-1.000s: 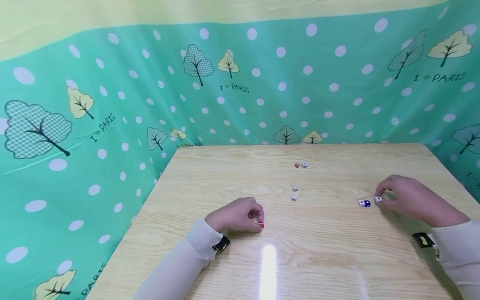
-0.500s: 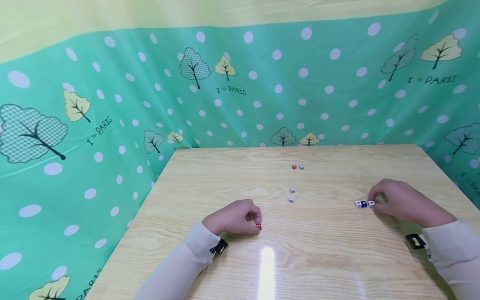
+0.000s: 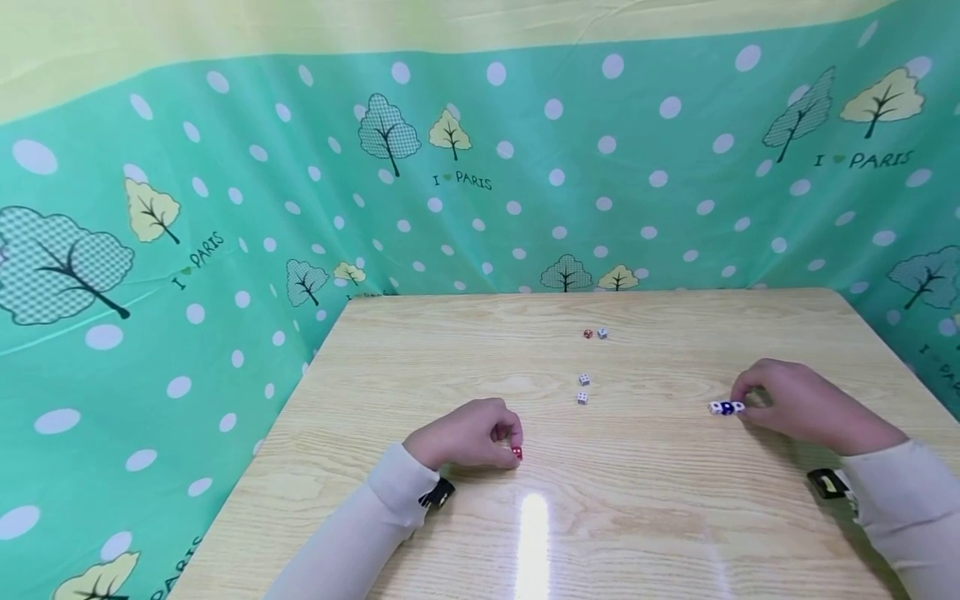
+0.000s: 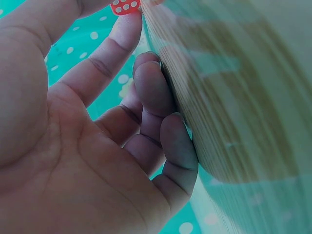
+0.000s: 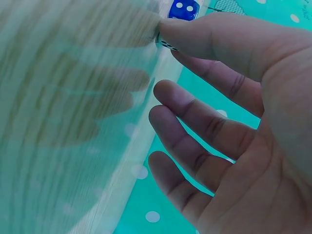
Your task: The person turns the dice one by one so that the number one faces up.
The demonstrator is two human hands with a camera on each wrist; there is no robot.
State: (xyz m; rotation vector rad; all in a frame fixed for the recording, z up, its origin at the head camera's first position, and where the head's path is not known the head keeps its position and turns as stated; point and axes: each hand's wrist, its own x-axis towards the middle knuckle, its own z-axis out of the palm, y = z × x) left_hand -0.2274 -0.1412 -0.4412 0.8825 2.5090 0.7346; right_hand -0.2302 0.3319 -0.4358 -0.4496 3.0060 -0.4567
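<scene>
Head cam: your L hand (image 3: 468, 433), left of ctr over the wood tbl (image 3: 412, 350), has thumb + index pinching a red die (image 3: 517, 453). It's a small cube, bright red w/ white pips; L wrist cam shows one pipped face, cut by the top edge of view. Can't tell if it touches the wood. Your other L fingers are curled. Your R hand (image 3: 806, 404), off to the right, pinches a white die (image 3: 739, 407) betw. thumb & index; R wrist cam has it mostly behind your thumb, dark pips on the bit showing. Other R fingers: loosely bent. That die's the right end of a tight row: blue die (image 3: 727, 408) mid, deep blue w/ white pips, then left-end die (image 3: 714, 407), white. Farther back, betw. your hands: front loose die (image 3: 582, 399) & rear loose die (image 3: 584, 380), both white. Near the far edge: second red die (image 3: 588, 333) beside a pale die (image 3: 602, 333).
</scene>
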